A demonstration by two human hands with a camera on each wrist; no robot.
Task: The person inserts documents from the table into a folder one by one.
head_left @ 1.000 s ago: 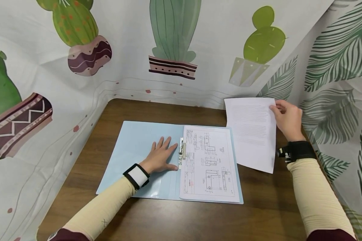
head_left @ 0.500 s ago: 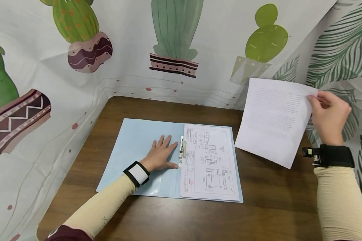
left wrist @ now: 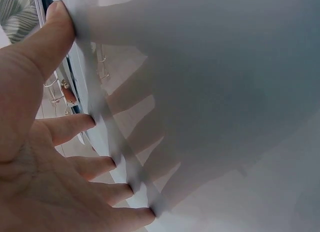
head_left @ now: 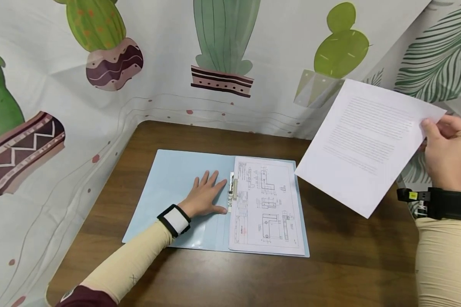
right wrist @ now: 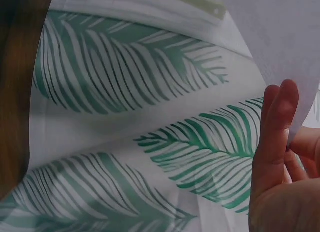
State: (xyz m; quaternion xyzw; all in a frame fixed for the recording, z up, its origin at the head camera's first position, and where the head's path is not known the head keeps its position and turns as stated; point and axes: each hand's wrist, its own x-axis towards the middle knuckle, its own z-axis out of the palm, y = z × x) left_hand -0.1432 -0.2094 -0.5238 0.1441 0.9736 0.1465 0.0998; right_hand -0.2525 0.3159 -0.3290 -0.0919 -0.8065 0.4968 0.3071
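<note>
A light blue folder (head_left: 192, 164) lies spread on the table. On its right half rests a stack of papers with a technical drawing (head_left: 249, 221) on top, next to a metal clip (head_left: 232, 194) near the spine. My left hand (head_left: 203, 200) lies with fingers spread on the folder's left cover, thumb close to the clip; in the left wrist view the fingertips (left wrist: 107, 162) touch the shiny cover. Off to the right, my right hand (head_left: 449, 149) pinches a printed sheet (head_left: 361, 145) by its upper right corner and holds it raised and tilted. The right wrist view shows the sheet (right wrist: 285, 37) between thumb and fingers.
The brown wooden table (head_left: 199, 277) has wall cloth with cactus prints (head_left: 224, 38) behind it. Leaf-patterned cloth (right wrist: 135, 67) hangs along the right side, close to the right hand. Table surface shows in front of and to the right of the folder.
My right hand has moved right, carrying the printed sheet away from the folder; the sheet has lifted and tilted clockwise. The left hand stays in place on the folder.
</note>
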